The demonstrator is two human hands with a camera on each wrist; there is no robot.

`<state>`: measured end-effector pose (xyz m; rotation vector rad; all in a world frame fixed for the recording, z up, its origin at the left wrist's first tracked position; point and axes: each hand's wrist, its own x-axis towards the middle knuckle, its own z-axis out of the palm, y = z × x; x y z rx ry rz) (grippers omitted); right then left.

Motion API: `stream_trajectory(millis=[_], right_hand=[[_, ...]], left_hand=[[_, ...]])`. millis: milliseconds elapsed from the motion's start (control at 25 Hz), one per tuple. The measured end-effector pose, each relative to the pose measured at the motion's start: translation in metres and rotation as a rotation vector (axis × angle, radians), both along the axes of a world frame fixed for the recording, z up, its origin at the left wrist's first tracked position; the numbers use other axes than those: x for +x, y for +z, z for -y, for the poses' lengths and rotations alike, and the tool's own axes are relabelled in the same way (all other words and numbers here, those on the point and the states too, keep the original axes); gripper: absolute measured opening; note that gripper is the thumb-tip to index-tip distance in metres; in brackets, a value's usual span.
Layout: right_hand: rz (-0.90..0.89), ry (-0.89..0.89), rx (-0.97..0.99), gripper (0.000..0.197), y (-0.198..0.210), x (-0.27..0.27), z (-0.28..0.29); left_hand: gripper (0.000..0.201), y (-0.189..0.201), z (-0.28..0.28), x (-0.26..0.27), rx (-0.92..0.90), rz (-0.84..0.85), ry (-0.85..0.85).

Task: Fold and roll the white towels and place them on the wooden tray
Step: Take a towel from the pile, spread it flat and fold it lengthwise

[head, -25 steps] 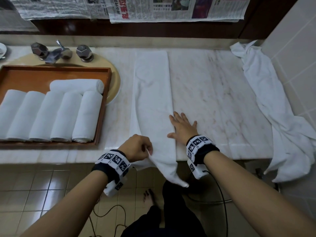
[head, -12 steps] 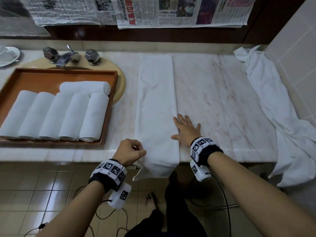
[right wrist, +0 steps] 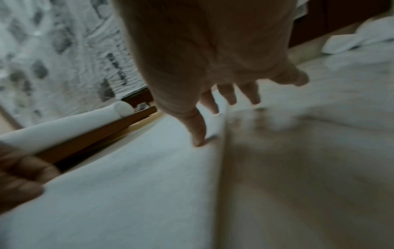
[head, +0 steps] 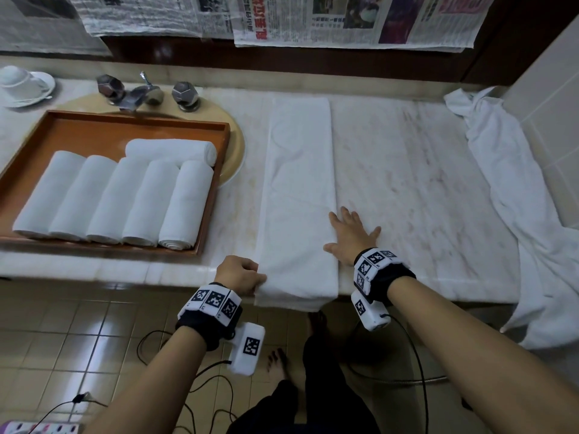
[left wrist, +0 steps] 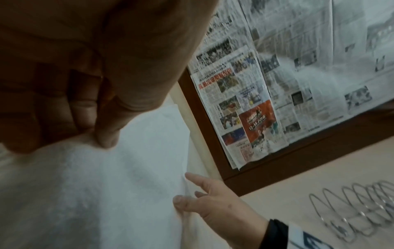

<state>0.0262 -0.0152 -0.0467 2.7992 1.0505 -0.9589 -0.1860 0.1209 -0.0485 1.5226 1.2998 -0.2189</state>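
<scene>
A long white towel [head: 297, 189], folded into a narrow strip, lies on the marble counter and hangs a little over the front edge. My left hand [head: 241, 275] pinches the strip's near left corner [left wrist: 102, 139] at the counter edge. My right hand [head: 351, 236] lies flat with spread fingers [right wrist: 198, 128] on the towel's right edge, partly on the marble. To the left, the wooden tray [head: 94, 125] holds several rolled white towels [head: 112, 198] in a row, with one more laid across behind them.
Loose white towels [head: 517, 195] are heaped along the right wall and hang off the counter. A tap [head: 141, 93] and a basin sit behind the tray, a cup and saucer [head: 23, 86] at far left. Newspaper [head: 344, 20] covers the mirror. Cables trail on the tiled floor.
My left hand has drawn the towel's hanging near corner out to the left and squared it at the counter edge. The right hand stayed flat on the towel's right edge.
</scene>
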Motion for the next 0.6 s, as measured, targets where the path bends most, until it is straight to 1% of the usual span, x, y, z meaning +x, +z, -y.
stream_trajectory(millis=[40,80,120,160,200,280,320,480,520,600], right_hand=[[0.071,0.018,0.027,0.074,0.003,-0.009,-0.007],[0.144,0.084,0.094,0.068,0.006,-0.019,-0.015],[0.18,0.2,0.179,0.062,0.007,-0.031,-0.026],[0.166,0.35,0.246,0.057,0.008,-0.044,-0.039],[0.133,0.511,0.269,0.053,0.009,-0.054,-0.051],[0.129,0.779,0.208,0.05,0.009,-0.066,-0.073],[0.16,0.854,0.173,0.047,0.01,-0.068,-0.081],[0.258,0.98,0.107,0.029,0.021,-0.063,-0.101],[0.275,1.006,0.096,0.027,0.024,-0.062,-0.104],[0.306,1.054,0.076,0.028,0.029,-0.061,-0.109]], left_hand=[[0.01,0.0,-0.001,-0.001,-0.038,0.01,0.026],[0.011,-0.001,-0.002,-0.001,-0.075,0.017,0.044],[0.011,0.0,-0.004,0.0,-0.11,0.02,0.052],[0.012,0.001,-0.006,-0.001,-0.142,0.021,0.054],[0.013,0.002,-0.007,0.0,-0.166,0.022,0.055],[0.014,0.003,-0.009,0.0,-0.166,0.022,0.043],[0.014,0.001,-0.009,0.0,-0.153,0.016,0.031],[0.008,0.005,-0.003,0.002,-0.1,-0.009,-0.025],[0.008,0.005,-0.003,0.001,-0.091,-0.014,-0.039],[0.008,0.004,-0.002,0.001,-0.076,-0.018,-0.046]])
